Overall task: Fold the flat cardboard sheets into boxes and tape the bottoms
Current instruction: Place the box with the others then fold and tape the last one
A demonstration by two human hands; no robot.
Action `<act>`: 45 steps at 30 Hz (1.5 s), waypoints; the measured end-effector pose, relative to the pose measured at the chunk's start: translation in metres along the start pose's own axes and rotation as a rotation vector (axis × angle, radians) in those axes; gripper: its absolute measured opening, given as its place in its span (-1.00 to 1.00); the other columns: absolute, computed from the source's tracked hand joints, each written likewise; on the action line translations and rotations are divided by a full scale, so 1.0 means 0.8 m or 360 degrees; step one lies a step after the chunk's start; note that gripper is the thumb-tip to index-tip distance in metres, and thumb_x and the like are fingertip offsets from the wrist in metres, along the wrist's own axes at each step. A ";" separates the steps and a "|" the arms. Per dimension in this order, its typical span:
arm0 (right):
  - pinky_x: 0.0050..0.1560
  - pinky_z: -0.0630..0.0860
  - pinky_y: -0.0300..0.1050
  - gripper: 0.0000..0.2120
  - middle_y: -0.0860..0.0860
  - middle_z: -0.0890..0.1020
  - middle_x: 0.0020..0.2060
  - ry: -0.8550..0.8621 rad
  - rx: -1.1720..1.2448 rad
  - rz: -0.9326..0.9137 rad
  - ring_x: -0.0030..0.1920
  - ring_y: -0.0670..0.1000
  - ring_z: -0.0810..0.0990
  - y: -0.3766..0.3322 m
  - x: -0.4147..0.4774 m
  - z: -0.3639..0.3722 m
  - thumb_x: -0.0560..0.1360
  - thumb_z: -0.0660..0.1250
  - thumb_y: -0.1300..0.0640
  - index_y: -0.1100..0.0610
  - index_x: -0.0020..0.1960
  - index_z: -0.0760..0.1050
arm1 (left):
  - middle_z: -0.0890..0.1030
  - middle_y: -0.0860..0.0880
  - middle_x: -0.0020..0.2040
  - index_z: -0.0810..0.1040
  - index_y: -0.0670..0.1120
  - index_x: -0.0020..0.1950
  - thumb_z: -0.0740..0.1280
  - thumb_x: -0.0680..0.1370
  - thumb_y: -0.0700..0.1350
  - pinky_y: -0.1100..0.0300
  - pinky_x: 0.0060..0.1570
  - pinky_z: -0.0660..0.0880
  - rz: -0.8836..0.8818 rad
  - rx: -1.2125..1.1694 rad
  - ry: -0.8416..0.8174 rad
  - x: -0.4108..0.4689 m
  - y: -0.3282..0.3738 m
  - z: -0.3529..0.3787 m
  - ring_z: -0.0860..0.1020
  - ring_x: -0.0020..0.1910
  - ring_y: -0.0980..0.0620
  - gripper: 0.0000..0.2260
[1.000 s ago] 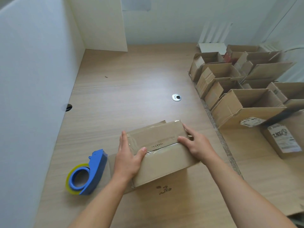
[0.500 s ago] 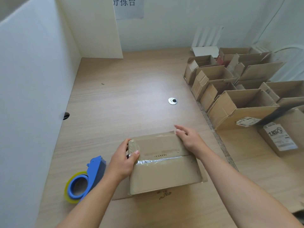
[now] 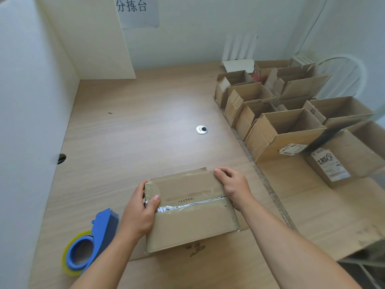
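Box (image 3: 187,213) sits near the front edge of the bench (image 3: 133,130), flaps closed and facing up, a strip of clear tape (image 3: 187,205) running across the seam. My left hand (image 3: 138,213) clasps the box's left side: thumb lies on top at the tape's end, fingers wrap down the side wall. My right hand (image 3: 233,185) grips the far right corner, fingertips curled over the back edge, palm against the right side. Both hands closed on the box, not spread.

Under the box, a flat sheet of cardboard (image 3: 218,261) shows at the front and the right, with a dark printed mark just in front of the box.

Tape dispenser (image 3: 91,243), blue, with a yellowish roll, lies toward the front left corner of the bench, just left of my left forearm, not touched.

Along the right edge, a cluster of open boxes (image 3: 281,126) stands crowded together, flaps up; one at the front carries a white label. They rest on a larger cardboard sheet (image 3: 312,205).

Small round metal cap (image 3: 201,129) set in the bench top, mid-bench, well apart from the box. White partition (image 3: 27,122) along the left edge.
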State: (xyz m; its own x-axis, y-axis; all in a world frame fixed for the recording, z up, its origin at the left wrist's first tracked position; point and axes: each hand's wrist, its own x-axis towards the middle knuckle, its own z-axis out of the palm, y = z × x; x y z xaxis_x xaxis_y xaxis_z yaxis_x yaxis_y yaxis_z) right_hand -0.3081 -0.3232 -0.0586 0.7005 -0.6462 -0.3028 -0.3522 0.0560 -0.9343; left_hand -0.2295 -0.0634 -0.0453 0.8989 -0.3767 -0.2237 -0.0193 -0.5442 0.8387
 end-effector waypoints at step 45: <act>0.16 0.53 0.16 -0.66 0.09 0.60 0.27 -0.0492 0.0615 0.0527 0.14 0.10 0.55 -0.048 -0.101 -0.033 0.54 0.27 -0.15 -0.07 0.22 0.63 | 0.54 0.00 0.30 0.48 0.12 0.34 0.32 0.48 0.25 0.10 0.22 0.51 0.0382 -0.0877 -0.0009 -0.024 0.051 -0.079 0.55 0.26 0.05 -0.53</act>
State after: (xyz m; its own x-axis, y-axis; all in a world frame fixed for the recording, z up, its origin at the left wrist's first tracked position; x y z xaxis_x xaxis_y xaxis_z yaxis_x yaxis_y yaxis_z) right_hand -0.3675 -0.2937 0.0068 0.7607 -0.2985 -0.5764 -0.3720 0.5273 -0.7639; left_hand -0.2202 -0.0309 0.0245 0.8950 -0.4460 0.0026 0.0096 0.0252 0.9996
